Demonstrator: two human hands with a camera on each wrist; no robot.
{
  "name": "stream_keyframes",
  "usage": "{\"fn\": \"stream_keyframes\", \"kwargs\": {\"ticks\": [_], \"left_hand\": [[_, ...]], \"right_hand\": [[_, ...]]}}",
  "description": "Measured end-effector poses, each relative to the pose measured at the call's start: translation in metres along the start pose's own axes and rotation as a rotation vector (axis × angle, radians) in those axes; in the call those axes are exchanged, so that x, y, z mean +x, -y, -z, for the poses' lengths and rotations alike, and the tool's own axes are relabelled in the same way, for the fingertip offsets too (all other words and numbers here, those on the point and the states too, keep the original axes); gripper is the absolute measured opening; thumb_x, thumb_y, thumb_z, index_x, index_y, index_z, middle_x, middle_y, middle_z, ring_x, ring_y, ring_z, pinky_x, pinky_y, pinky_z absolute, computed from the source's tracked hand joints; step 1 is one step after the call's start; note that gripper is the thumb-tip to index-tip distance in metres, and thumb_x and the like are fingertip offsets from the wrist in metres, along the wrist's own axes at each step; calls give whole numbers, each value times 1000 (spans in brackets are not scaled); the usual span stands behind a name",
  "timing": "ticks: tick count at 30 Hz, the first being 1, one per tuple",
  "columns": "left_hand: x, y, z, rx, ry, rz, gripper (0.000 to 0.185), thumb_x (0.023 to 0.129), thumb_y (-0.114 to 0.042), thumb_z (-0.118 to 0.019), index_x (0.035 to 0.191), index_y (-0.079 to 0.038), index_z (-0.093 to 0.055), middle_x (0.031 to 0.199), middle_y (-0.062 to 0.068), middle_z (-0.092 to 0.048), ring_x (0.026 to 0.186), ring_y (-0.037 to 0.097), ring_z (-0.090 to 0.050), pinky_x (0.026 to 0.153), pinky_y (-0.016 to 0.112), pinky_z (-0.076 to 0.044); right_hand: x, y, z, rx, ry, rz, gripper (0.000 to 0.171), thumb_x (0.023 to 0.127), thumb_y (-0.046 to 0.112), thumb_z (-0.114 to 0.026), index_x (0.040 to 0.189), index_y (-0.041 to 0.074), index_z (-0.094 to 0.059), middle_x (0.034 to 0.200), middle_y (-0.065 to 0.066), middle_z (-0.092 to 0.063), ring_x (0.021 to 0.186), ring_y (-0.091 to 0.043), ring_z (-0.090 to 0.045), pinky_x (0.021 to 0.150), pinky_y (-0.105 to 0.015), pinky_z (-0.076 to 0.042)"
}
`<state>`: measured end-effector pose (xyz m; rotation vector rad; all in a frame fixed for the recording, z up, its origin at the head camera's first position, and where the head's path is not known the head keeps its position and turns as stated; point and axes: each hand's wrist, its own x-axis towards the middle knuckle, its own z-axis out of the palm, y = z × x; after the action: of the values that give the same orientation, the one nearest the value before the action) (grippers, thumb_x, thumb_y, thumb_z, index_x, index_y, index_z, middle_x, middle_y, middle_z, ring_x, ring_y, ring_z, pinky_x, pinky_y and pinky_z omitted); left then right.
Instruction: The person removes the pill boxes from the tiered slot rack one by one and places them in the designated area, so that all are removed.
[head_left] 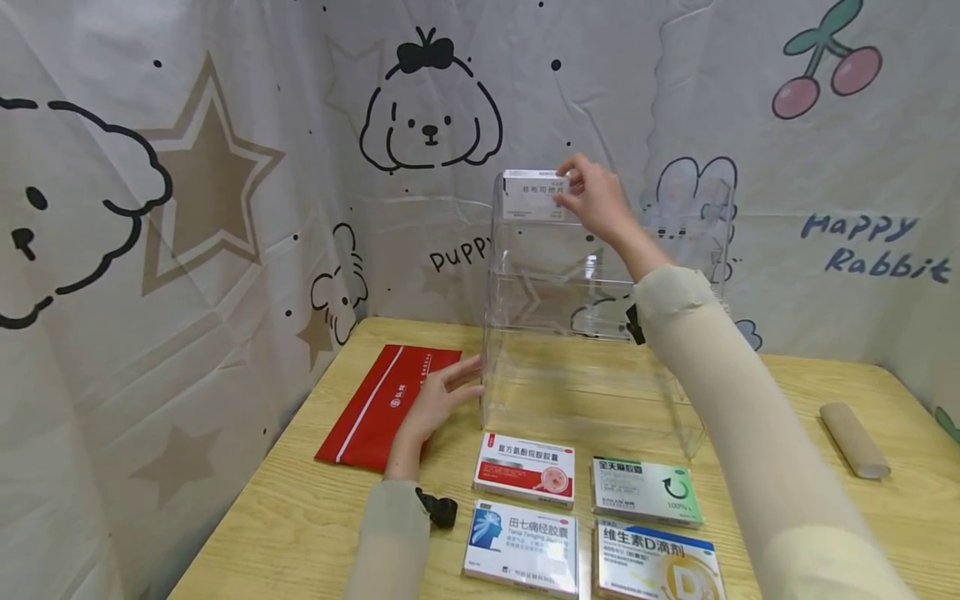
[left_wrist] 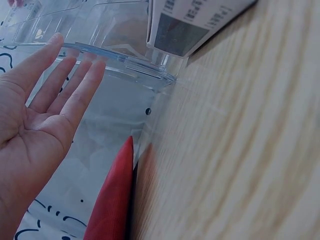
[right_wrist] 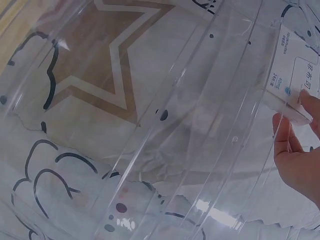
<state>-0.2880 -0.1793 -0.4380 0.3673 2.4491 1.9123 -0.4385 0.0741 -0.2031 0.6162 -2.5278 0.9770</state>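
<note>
A tall clear acrylic shelf rack stands on the wooden table. My right hand is raised to its top tier and pinches a white medicine box by its right end; the right wrist view shows fingers on that white box. My left hand lies with straight fingers against the rack's lower left side, over a red envelope. The left wrist view shows that open palm beside the clear wall.
Several medicine boxes lie in front of the rack: a red-and-white one, a green-and-white one, a blue-and-white one and a vitamin D box. A brown cardboard roll lies at the right. A printed cloth backdrop surrounds the table.
</note>
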Motion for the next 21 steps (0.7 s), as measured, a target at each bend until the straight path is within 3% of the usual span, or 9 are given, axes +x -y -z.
{"fn": "stream_keyframes", "kwargs": {"ticks": [4, 13, 16, 21], "left_hand": [[0, 1, -2, 4, 0, -3, 56, 93, -12, -66, 145, -14, -48, 145, 9, -55, 136, 27, -51, 112, 47, -43], [1, 3, 0, 4, 7, -2, 57, 92, -17, -68, 145, -16, -48, 146, 10, -53, 137, 26, -50, 113, 48, -41], [1, 4, 1, 1, 9, 6, 58, 92, -18, -67, 146, -14, -47, 147, 12, -52, 138, 27, -49, 114, 48, -40], [0, -2, 2, 0, 21, 27, 58, 94, -12, -64, 148, -10, -43, 149, 15, -49, 140, 29, -46, 115, 48, -38]], "right_hand": [[-1, 2, -1, 10, -39, 7, 27, 95, 6, -60, 120, 2, -51, 106, -20, -57, 104, -34, -58, 95, -44, -47], [2, -4, -1, 55, -9, -26, 28, 98, 7, -56, 124, 2, -47, 108, -19, -57, 115, -36, -60, 102, -45, -47], [1, -8, 0, 102, -23, -38, 29, 97, 7, -56, 124, 2, -47, 99, -10, -54, 108, -29, -60, 95, -36, -50], [-1, -13, 4, 199, -79, -58, 28, 97, 6, -57, 123, 1, -48, 89, 2, -47, 85, -8, -54, 72, -14, -46]]}}
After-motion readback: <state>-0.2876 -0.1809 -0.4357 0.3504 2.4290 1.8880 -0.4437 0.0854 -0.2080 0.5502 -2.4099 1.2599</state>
